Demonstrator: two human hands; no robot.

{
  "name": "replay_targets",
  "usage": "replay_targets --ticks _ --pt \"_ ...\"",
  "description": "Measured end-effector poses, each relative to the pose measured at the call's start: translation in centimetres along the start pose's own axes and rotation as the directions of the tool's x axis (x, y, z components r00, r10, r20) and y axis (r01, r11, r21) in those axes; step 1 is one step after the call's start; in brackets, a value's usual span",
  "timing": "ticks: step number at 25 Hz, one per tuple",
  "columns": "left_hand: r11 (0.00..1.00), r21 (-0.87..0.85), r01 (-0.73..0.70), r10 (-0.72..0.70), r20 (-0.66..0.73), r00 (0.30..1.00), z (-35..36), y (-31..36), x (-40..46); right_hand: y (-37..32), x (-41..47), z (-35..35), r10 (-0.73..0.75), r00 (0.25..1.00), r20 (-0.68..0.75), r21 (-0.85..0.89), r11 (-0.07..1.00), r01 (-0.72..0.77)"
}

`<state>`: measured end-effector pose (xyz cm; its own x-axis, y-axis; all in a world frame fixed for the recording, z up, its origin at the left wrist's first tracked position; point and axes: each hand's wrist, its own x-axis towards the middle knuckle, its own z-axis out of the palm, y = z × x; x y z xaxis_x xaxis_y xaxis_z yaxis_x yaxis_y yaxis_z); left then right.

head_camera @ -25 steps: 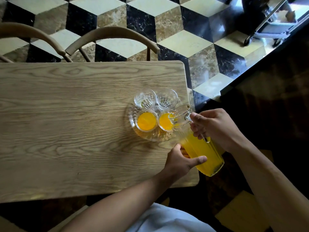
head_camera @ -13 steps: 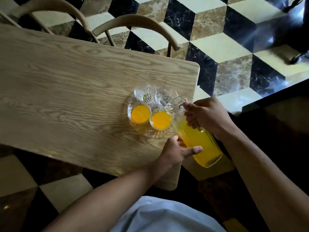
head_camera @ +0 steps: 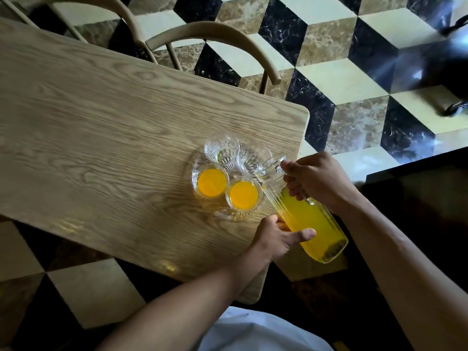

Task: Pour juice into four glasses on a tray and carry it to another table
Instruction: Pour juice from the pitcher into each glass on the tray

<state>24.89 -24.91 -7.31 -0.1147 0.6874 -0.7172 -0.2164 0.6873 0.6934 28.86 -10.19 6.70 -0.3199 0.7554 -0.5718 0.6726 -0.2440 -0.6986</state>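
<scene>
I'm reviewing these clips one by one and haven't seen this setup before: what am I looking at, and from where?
There is no machine: a head-worn camera looks down at a person's bare hands. On the wooden table a glass tray holds four glasses: two full of juice, two empty. The right hand grips the handle of a tilted juice pitcher; the left hand supports its body, fingers curled round it.
</scene>
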Motion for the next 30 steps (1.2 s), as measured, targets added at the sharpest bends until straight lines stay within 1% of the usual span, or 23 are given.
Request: replay_targets --ticks 6,9,15,21,25,30 --pt "0.995 -0.091 0.037 -0.037 -0.008 0.999 0.9 0.2 0.2 -0.5 1.0 -0.1 0.018 1.0 0.019 -0.028 0.999 -0.017" --pt "0.996 -0.08 0.03 -0.031 -0.004 1.0 1.0 0.2 0.2 -0.6 1.4 -0.1 0.018 1.0 0.022 -0.048 0.999 -0.017" --pt "0.993 -0.112 0.022 -0.022 -0.002 1.0 0.8 0.5 0.1 -1.4 1.8 0.1 0.015 0.999 0.029 -0.07 0.997 -0.013" --pt "0.984 -0.171 0.05 -0.044 0.04 0.998 0.8 0.6 0.2 -2.0 2.1 0.3 0.03 0.999 0.035 -0.097 0.995 -0.026" --pt "0.982 -0.168 0.08 -0.068 0.075 0.995 0.7 0.5 0.3 -2.3 2.2 0.4 0.031 0.999 0.036 -0.105 0.994 -0.027" --pt "0.973 -0.201 0.114 -0.1 0.079 0.992 0.5 0.4 0.5 -2.8 2.3 0.8 0.038 0.999 0.038 -0.115 0.993 -0.034"
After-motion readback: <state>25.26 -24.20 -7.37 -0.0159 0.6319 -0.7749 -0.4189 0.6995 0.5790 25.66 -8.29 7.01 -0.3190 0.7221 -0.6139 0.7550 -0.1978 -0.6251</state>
